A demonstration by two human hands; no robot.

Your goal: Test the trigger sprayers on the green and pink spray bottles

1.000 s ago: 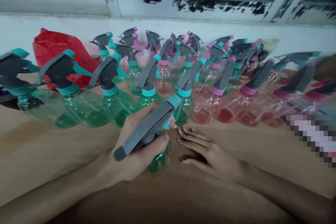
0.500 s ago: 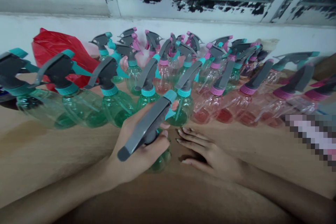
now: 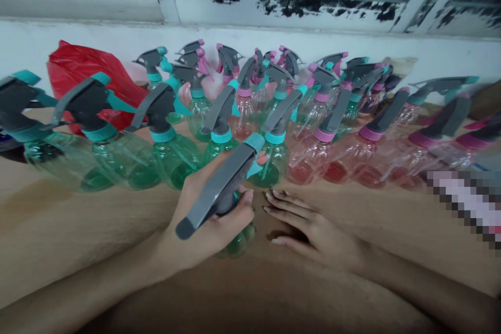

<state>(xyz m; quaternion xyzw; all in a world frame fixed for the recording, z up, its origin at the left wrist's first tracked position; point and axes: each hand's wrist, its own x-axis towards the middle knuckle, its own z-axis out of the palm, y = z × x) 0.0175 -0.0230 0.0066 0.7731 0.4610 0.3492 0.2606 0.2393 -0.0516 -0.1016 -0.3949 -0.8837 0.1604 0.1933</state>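
Your L hand [image 3: 203,242] grasps one green spray btl [image 3: 241,240] w/ trigger head [image 3: 219,188] already on, like the front-row btls [image 3: 176,164]; your R hand [image 3: 309,224] rests, holding nothing, on the desk [image 3: 383,224].

Head cam, just above near side of table [image 3: 97,219], looks fwd/down across it, close up, facing wall [image 3: 270,35] beyond it.

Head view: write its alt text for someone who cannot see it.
A left hand grips a green spray bottle; the right hand rests on the table beside it. Behind them stand more green spray bottles and pink ones, with a red bag at left.
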